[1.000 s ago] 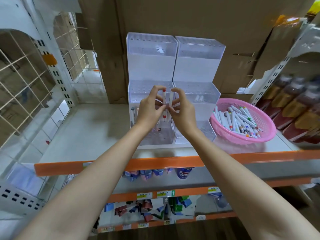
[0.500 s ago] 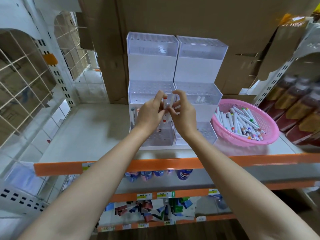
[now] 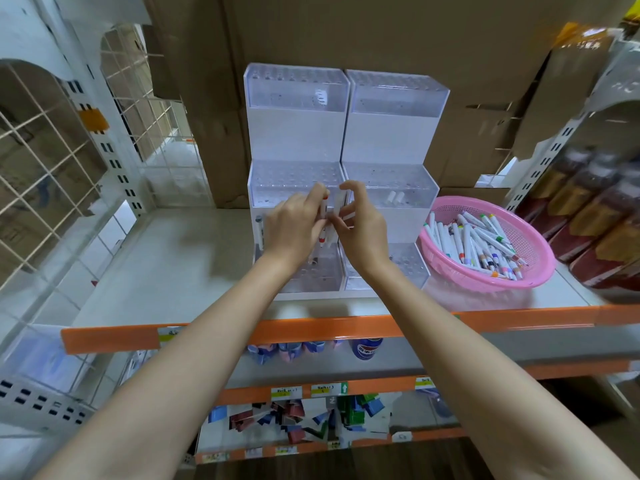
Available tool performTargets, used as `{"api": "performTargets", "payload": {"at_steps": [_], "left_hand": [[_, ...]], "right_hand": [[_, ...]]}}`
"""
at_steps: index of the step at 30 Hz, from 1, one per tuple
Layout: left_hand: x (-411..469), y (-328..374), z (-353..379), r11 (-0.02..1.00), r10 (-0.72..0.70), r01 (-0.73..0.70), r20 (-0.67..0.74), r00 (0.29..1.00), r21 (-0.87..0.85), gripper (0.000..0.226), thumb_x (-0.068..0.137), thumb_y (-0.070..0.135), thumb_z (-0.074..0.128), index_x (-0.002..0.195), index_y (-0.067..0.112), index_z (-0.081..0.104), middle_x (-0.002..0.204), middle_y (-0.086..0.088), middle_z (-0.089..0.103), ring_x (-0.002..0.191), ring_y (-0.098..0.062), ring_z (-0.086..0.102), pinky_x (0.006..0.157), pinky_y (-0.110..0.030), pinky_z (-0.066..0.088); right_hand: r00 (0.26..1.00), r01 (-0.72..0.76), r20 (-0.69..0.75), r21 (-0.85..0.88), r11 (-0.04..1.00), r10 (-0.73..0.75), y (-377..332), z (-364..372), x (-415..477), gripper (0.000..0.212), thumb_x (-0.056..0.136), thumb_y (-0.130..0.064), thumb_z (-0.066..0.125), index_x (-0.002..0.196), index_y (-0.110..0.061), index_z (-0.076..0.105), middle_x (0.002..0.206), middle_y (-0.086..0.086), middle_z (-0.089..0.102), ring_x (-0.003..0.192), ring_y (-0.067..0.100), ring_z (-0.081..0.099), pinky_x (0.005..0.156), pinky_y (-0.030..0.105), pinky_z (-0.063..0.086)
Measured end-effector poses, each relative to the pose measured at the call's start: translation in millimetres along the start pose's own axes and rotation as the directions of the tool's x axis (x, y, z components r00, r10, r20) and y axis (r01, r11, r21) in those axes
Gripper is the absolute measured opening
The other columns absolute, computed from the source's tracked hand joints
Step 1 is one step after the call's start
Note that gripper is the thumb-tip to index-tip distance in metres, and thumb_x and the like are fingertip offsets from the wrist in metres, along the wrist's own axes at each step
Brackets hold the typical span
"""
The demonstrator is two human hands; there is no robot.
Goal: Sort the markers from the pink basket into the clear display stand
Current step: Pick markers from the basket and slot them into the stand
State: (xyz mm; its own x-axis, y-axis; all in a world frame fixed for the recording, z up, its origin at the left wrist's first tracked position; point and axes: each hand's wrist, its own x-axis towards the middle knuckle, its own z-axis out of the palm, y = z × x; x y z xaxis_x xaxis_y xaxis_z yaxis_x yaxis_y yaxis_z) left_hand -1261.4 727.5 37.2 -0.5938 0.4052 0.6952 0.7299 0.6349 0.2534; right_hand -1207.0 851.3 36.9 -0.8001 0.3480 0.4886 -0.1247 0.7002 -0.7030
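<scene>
Barely begun — the left hand (image 3: 294, 226) is pinching a red-capped marker (image 3: 323, 216) upright and the right hand (image 3: 363, 230) is gripping more markers (image 3: 341, 204), both before the stand (image 3: 294, 133); most are lying in the basket (image 3: 460, 273) — only a few are standing slotted

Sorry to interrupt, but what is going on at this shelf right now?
A person is filling the clear stand. The left hand pinches a red-capped marker upright in front of it, and the right hand holds white markers alongside. Loose markers fill the pink basket on the right; the stand holds only a few.
</scene>
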Motion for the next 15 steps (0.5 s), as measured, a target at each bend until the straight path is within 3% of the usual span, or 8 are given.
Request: {"api": "performTargets", "payload": {"at_steps": [9, 15], "left_hand": [[0.1, -7.2, 3.5, 1.0, 0.022, -0.022, 0.043, 0.999, -0.004, 0.041, 0.079, 0.028, 0.073, 0.104, 0.025, 0.041, 0.083, -0.003, 0.065, 0.076, -0.029, 0.062, 0.06, -0.036, 0.049], [-0.6, -3.9, 3.3, 0.999, -0.031, 0.032, 0.022, 0.999, -0.036, 0.024, 0.08, 0.031, 0.072, 0.096, 0.019, 0.059, 0.082, 0.0, 0.067, 0.078, -0.026, 0.061, 0.07, -0.035, 0.045]], "right_hand": [[0.999, 0.036, 0.009, -0.065, 0.997, -0.036, 2.7, -0.8, 0.2, 0.04, 0.089, -0.013, 0.065, 0.121, -0.023, 0.045, 0.084, 0.001, 0.063, 0.074, 0.019, 0.063, 0.067, 0.04, 0.054], [0.997, 0.075, 0.03, -0.102, 0.992, -0.072, 8.2, -1.1, 0.4, 0.032, 0.089, -0.013, 0.065, 0.115, -0.014, 0.048, 0.08, 0.004, 0.069, 0.075, 0.027, 0.066, 0.066, 0.043, 0.053]]}}
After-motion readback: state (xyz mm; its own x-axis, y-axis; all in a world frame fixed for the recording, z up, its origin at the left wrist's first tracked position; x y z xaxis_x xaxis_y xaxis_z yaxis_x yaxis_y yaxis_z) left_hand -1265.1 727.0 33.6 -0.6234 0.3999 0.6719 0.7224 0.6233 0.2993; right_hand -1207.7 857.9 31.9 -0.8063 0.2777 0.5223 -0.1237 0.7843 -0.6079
